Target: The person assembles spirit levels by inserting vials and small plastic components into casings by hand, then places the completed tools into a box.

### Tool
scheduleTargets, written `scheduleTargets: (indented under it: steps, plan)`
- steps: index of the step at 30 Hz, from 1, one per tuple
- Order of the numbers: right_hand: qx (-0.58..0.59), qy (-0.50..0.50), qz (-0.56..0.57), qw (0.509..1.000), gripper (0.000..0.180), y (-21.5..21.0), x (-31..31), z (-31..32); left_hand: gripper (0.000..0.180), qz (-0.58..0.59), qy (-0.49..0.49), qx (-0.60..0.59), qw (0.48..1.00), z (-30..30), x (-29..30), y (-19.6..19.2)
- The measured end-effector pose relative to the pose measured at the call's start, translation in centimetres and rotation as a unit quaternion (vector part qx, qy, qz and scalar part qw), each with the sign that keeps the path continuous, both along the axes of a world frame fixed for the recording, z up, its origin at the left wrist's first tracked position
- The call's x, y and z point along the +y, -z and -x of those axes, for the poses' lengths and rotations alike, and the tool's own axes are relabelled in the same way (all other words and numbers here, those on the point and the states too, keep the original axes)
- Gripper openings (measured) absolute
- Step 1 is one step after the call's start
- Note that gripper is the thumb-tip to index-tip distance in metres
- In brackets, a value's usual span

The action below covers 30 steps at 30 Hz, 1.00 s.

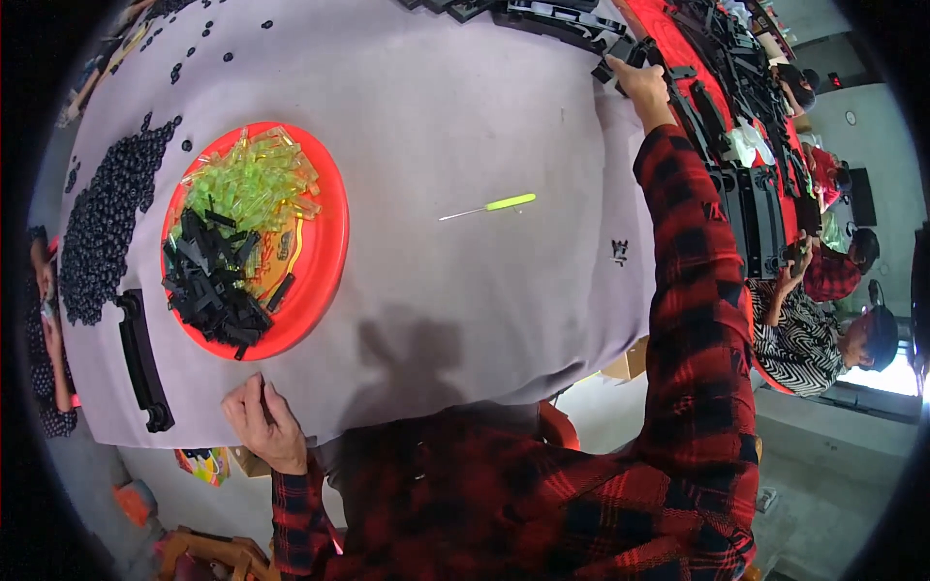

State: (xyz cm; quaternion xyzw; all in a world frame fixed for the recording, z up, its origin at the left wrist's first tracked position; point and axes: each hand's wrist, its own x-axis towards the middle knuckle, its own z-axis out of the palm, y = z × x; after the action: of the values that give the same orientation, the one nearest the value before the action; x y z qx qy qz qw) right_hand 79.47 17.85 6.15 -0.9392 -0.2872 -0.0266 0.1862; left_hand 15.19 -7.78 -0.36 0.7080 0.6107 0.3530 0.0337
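Observation:
My right hand is stretched out to the far right corner of the table, its fingers closed on a black plastic part at the end of a stack of long black plastic pieces. My left hand rests at the near left edge with its fingers curled in and nothing visible in them. Just beyond it stands a round red tray holding clear yellow-green plastic pieces and small black plastic pieces. A screwdriver with a yellow-green handle lies mid-table.
Small round black parts are heaped at the left, some scattered farther back. One long black handle-shaped piece lies beside the tray. A few tiny dark parts lie at the right. Beyond is a red table with black pieces; people sit there.

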Motion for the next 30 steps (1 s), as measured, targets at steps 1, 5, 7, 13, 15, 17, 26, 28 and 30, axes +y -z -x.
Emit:
scheduleTargets:
  steps: [1, 5, 7, 13, 15, 17, 26, 28, 30]
  plan:
    - [0.026, -0.001, -0.034, 0.999, 0.115, 0.3, 0.6, -0.6, 0.025, 0.008, -0.003, 0.004, 1.0, -0.1, 0.0, -0.1]
    - [0.006, 0.04, 0.042, 0.998, 0.101, 1.0, 4.2, -0.3, 0.025, 0.025, -0.011, 0.002, 1.0, 0.0, -0.3, -0.6]
    - [-0.054, 0.104, 0.059, 0.991, 0.095, 2.3, 5.9, -2.2, 0.025, 0.017, -0.011, -0.005, 1.0, -0.4, -0.1, -0.6]
    - [0.012, 0.08, -0.01, 0.997, 0.089, 2.9, 4.0, -2.6, 0.024, 0.021, -0.023, -0.005, 1.0, -0.1, -0.5, -0.5]
    - [0.018, 0.069, -0.036, 0.997, 0.084, 1.9, 2.4, -5.5, 0.024, 0.017, -0.009, -0.006, 1.0, -0.7, 0.3, -0.5]
    - [0.075, 0.052, -0.084, 0.992, 0.077, 1.7, 1.1, -5.3, 0.024, 0.02, -0.008, 0.013, 1.0, -0.8, 0.1, -1.0]
    - [0.488, -0.155, -0.323, 0.796, 0.028, -2.7, -12.7, 9.8, 0.023, -0.016, 0.015, 0.013, 1.0, -0.6, 0.5, -0.9]
    - [0.411, -0.284, -0.246, 0.831, 0.044, -3.5, -14.1, 14.0, 0.021, -0.034, 0.02, 0.009, 0.999, -0.9, 1.0, -0.5]
    - [0.353, -0.375, -0.202, 0.833, 0.052, -2.4, -13.0, 17.8, 0.021, -0.042, 0.019, 0.012, 0.999, -0.5, 0.9, -0.4]
